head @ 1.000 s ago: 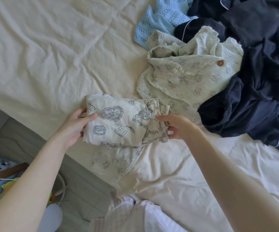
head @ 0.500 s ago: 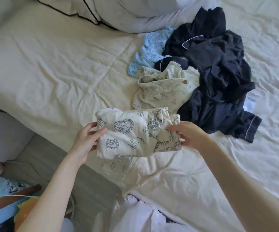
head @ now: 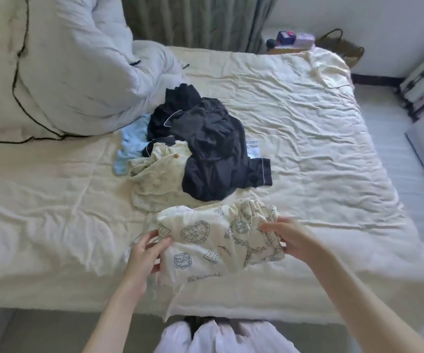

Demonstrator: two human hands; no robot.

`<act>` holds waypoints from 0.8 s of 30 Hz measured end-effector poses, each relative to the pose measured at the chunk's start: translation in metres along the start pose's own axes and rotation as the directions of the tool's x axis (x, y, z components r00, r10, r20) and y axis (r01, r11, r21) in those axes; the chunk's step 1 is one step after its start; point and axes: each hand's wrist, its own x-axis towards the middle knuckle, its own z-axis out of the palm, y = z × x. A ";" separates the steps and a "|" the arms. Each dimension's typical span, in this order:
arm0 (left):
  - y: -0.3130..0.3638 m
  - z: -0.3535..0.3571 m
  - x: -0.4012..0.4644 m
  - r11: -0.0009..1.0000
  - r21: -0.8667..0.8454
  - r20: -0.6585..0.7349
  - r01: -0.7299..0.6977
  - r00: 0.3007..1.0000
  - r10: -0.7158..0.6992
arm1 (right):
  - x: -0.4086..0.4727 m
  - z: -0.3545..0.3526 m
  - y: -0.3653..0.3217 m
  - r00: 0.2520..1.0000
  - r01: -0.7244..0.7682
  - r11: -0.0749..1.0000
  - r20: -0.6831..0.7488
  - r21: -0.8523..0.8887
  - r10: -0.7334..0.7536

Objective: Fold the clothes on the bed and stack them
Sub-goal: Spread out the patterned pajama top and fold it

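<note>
A folded cream garment printed with blue hearts is held just above the near edge of the bed. My left hand grips its left end, thumb on top. My right hand grips its right end. A loose flap hangs from its underside. Behind it lies an unfolded pile: a cream patterned top with a brown button, dark navy clothes with white piping, and a light blue knit partly buried at the left.
A bulky white duvet with black piping fills the bed's far left. Grey curtains, a bedside table with small items and a woven basket stand beyond the bed. The right side shows floor.
The view has lifted and pulled back, showing the whole bed. Both hands have carried the folded printed garment to the right, off the bed's left corner and in front of the pile.
</note>
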 end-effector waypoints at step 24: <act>-0.084 0.454 -0.194 0.931 0.315 0.567 -0.184 0.823 -0.029 | -0.223 -0.410 0.264 0.875 0.203 0.869 -0.483 0.451 0.046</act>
